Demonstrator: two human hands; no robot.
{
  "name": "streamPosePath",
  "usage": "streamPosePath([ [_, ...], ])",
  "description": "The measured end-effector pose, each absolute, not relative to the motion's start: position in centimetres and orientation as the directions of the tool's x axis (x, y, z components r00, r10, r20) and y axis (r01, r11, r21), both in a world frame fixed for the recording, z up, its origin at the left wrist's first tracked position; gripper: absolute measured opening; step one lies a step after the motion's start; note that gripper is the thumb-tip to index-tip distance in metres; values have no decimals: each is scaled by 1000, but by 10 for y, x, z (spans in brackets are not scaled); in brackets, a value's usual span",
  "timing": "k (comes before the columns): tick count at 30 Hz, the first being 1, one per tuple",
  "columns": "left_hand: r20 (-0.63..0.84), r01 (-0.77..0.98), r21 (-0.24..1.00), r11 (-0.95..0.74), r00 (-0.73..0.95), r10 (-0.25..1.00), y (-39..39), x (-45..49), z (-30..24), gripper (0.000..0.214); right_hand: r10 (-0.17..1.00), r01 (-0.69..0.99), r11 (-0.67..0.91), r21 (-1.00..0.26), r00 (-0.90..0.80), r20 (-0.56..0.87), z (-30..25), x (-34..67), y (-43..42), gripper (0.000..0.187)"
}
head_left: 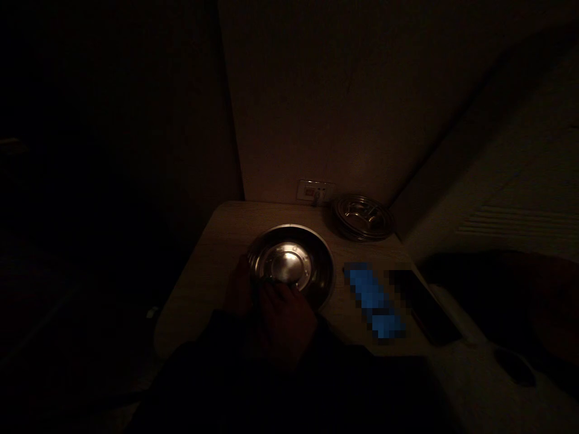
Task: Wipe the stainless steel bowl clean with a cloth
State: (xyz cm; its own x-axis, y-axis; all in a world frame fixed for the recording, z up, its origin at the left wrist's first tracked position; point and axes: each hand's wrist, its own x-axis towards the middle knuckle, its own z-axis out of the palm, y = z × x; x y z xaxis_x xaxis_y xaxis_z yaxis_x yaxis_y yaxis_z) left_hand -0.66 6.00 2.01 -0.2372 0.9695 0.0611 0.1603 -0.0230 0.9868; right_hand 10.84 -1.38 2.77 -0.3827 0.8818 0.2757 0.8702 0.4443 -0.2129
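A shiny steel bowl (323, 265) sits on the small wooden table, its inside catching the little light there is. My left hand (237, 286) grips the bowl's left rim, mostly lost in shadow. Over the near side of the bowl lies my right hand (289, 319), with its fingers bent and pressed down inside the near rim. Something dark, possibly a cloth, shows under those fingers, but it is too dim to tell. The near edge of the bowl is hidden by my hands and dark sleeves.
A stack of steel bowls (362, 220) stands at the table's back right corner. Beside it on the wall is a socket plate (316, 191). A blurred, lit blue screen (373, 298) and a dark flat object (427, 310) lie on the right. The table (203, 265) meets the wall behind.
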Motion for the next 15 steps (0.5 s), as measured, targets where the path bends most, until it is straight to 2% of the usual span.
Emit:
streamPosePath([
  [3, 46, 239, 971, 10, -230, 972, 62, -10, 16, 25, 876, 873, 446, -196, -382, 293, 25, 116, -19, 44],
  [6, 1, 182, 983, 38, -210, 978, 63, -10, 10, 45, 848, 864, 486, -130, -430, 309, 26, 141, -29, 33],
  [9, -44, 135, 988, 72, -203, 978, 62, -8, 10, 57, 804, 837, 545, -47, -506, 314, 27, 162, -33, 31],
  [11, -70, 113, 989, 93, -196, 978, 62, -7, 11, 57, 778, 823, 568, -19, -529, 338, 25, 166, -32, 30],
  [15, -11, 130, 991, 42, -226, 974, 65, -10, 7, 51, 744, 813, 582, -5, -529, 408, 13, 158, -28, 27],
])
